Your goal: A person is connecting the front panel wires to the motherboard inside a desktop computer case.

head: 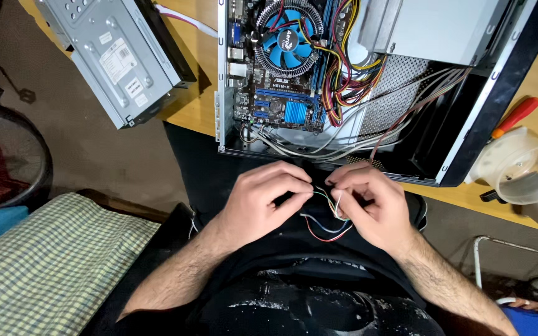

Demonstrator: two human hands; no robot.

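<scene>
Left hand [258,198] and right hand [368,202] both pinch thin wires [326,214] at 6 o'clock of the computer case [368,87]; we're mid-sorting, next needs fine fingertip separation.

Both forearms come up from the bottom edge of the view, bare and angled inward, so the hands meet in the middle over the lap. The left hand [258,198] curls with fingertips pinched together. The right hand [372,202] faces it, fingers bent, thumb and forefinger pinched.
</scene>
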